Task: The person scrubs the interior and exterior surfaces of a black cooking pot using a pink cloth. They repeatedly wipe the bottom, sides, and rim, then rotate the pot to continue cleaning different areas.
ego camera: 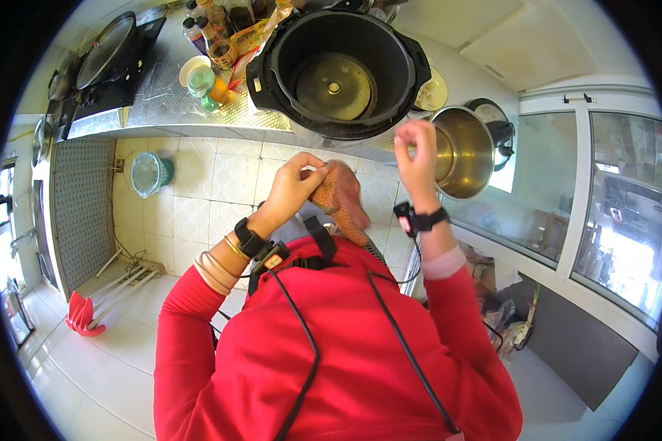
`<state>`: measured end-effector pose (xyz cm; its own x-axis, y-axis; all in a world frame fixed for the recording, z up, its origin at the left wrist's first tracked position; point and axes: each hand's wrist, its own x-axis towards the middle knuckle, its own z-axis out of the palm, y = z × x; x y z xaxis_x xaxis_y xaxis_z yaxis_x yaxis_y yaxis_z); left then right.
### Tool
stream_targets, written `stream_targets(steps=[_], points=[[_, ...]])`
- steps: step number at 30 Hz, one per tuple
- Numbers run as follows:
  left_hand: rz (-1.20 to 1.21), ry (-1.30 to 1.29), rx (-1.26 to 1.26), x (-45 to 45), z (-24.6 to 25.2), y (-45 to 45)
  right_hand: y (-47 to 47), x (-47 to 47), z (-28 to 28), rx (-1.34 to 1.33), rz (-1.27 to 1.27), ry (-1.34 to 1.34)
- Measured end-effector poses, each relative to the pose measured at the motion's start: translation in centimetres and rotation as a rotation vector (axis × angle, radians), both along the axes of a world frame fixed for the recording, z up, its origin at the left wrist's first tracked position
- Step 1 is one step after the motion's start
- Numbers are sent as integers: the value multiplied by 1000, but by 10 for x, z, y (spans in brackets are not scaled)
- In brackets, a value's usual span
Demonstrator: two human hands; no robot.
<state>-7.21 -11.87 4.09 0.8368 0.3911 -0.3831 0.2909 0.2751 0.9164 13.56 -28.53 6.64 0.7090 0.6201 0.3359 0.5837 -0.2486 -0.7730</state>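
My left hand (300, 179) pinches the edge of an orange-and-pink cloth (345, 198), which hangs in front of my waist. Raised to the right is my right hand (417, 149), its fingers curled and slightly blurred. It overlaps the left rim of a stainless steel pot (469, 160) in the view, and whether it touches the rim is unclear. Beyond both hands, a black electric pressure cooker body (339, 124) stands at the counter's front edge without a lid. Its round heating plate (331, 82) shows at the bottom, with a pale patch on one side.
Bottles (220, 49), a green-lidded jar (203, 82) and a lidded pan (107, 49) on a black cooktop stand on the left of the counter. A plate (437, 91) sits behind the pot. A waste basket (151, 172) is on the floor; a glazed sliding door (529, 165) borders the right.
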Motion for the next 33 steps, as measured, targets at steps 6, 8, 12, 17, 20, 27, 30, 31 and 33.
stream_targets(steps=[6,8,12,17,20,27,30,31,33], points=[[-93,-123,-15,7,23,-16,-4,-74,0,-29,259,732],[-102,-247,-124,10,32,-18,-1,-76,-11,-2,203,906],[-313,-296,771,8,43,4,-23,-55,-8,160,66,1152],[120,-89,1326,20,16,55,-51,-10,26,551,-286,982],[358,65,1384,41,-10,89,-34,14,27,422,-310,797],[435,142,653,78,-32,150,3,47,-2,-371,-83,-584],[538,116,484,88,-34,160,-2,55,-6,-349,15,-555],[552,34,411,91,-36,162,-5,58,-8,-320,51,-529],[646,69,307,96,-44,164,-8,59,-13,-344,124,-410]])
